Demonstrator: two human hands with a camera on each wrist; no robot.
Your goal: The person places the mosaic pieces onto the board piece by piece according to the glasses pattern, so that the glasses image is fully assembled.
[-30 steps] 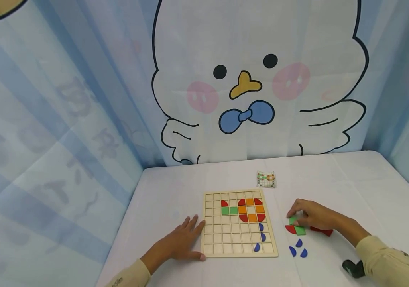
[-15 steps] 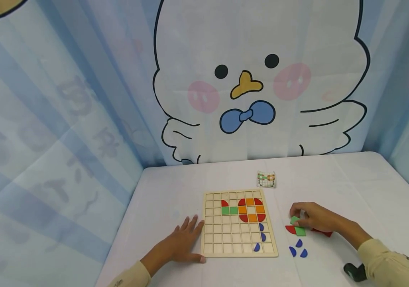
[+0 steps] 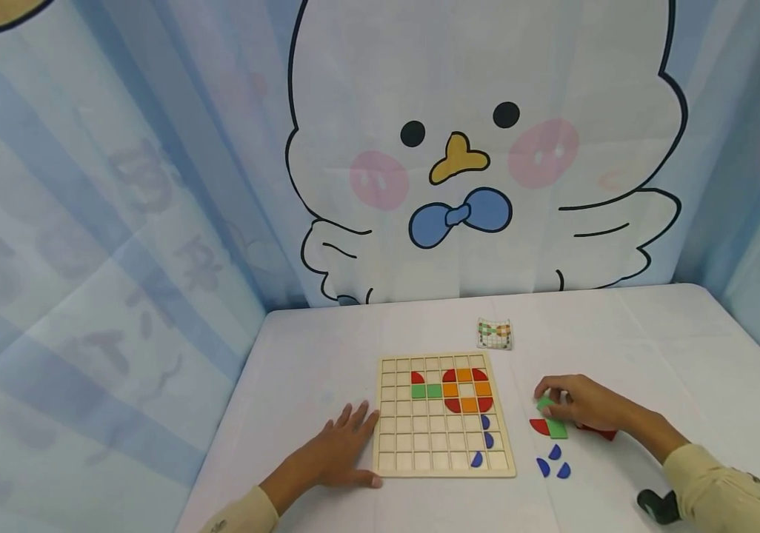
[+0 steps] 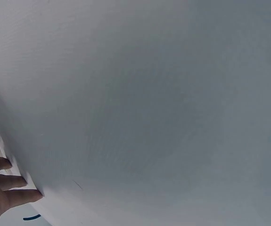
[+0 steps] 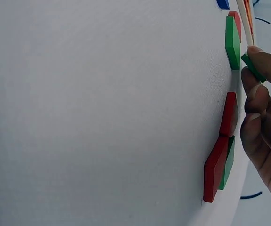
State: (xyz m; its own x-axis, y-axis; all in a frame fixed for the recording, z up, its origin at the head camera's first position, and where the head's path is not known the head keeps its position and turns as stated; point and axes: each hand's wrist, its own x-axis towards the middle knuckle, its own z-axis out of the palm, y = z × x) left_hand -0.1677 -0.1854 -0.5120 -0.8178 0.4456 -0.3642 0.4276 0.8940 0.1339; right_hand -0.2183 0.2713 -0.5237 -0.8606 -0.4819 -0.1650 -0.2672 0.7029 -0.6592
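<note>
My right hand (image 3: 576, 402) pinches a green square tile (image 5: 253, 68) between thumb and fingertips, right of the wooden grid board (image 3: 405, 443). Close under the fingers lie another green tile (image 3: 557, 430) and a red quarter-circle tile (image 3: 539, 426). My left hand (image 3: 345, 450) rests on the table with straight, spread fingers, fingertips and thumb right at the board's left edge. On the board, orange squares (image 3: 464, 375) and red quarter-circles form a ring, joined on the left by green squares (image 3: 427, 391) and a red quarter-circle (image 3: 417, 378). Blue half-circles (image 3: 490, 440) sit in its lower right squares.
Three blue half-circle tiles (image 3: 555, 452) lie nearer me, right of the board. Red tiles (image 5: 215, 165) lie partly under my right wrist. A small pattern card (image 3: 495, 334) lies beyond the board. A dark object (image 3: 658, 505) is beside my right sleeve.
My right hand shifts slightly right, then a little back left, with the green tile tilting in its fingers. The left hand and the board's tiles stay the same.
</note>
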